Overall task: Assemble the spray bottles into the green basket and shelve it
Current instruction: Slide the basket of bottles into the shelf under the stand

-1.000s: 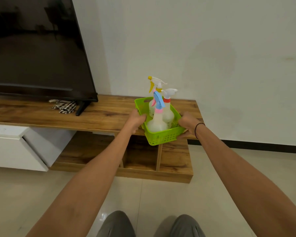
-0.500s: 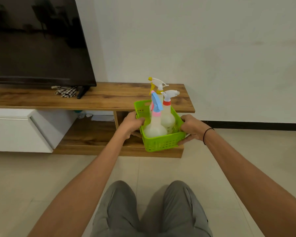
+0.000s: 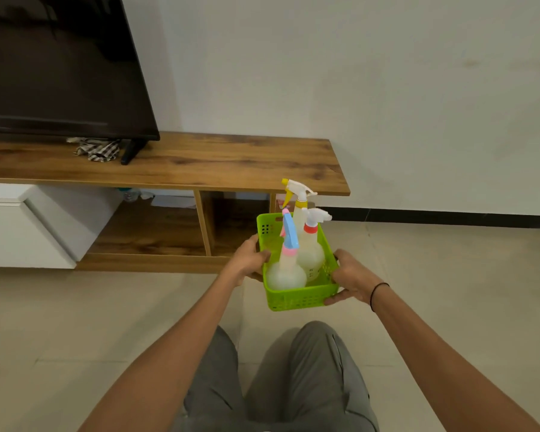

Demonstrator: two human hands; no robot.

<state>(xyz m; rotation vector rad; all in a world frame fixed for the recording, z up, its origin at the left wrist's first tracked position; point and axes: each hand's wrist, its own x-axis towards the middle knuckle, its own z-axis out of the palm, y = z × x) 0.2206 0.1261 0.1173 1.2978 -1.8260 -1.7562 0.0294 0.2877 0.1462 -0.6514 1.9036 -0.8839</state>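
I hold the green basket in the air, low in front of the wooden TV stand. Three spray bottles stand upright in it: one with a blue and pink trigger at the front left, one with a red collar at the right, one with a yellow nozzle at the back. My left hand grips the basket's left rim. My right hand grips its right side, fingers under the front corner.
The TV stand's wooden top carries a television and a checked cloth. Below it are open shelf compartments with a wooden divider, and a white drawer unit at the left. My knees are over the tiled floor.
Both hands have lifted the basket off the stand's top and brought it down and right, to the level of the lower shelf. The camera has dropped lower and my knees came into view.
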